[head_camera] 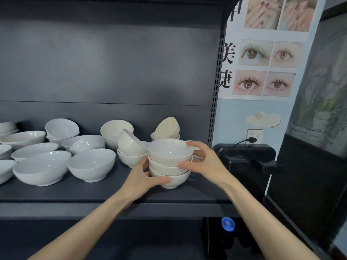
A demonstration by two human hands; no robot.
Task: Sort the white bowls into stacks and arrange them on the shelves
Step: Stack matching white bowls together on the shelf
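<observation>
Both hands, left hand [142, 176] and right hand [203, 162], grasp a stack of three small white ceramic bowls [170, 162] near the right end of the dark shelf [93, 192]; level, even support should prevent tipping.

Dim, soft light; sharp centre, edges warped.

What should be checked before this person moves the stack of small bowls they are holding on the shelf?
1. Both hands on the stack: ok. Left hand grips the bottom bowl, right hand the upper bowls.
2. Bowls nested evenly: ok, three sit level.
3. Stack resting on the shelf or lifted: cannot tell.
4. Clearance on the left: not ok. A tilted bowl in another bowl sits close beside the stack.
5. Bowls behind stable: not ok. A tipped bowl leans on its stack.
6. Other bowls sorted: not ok, many lie loose and tilted.
</observation>
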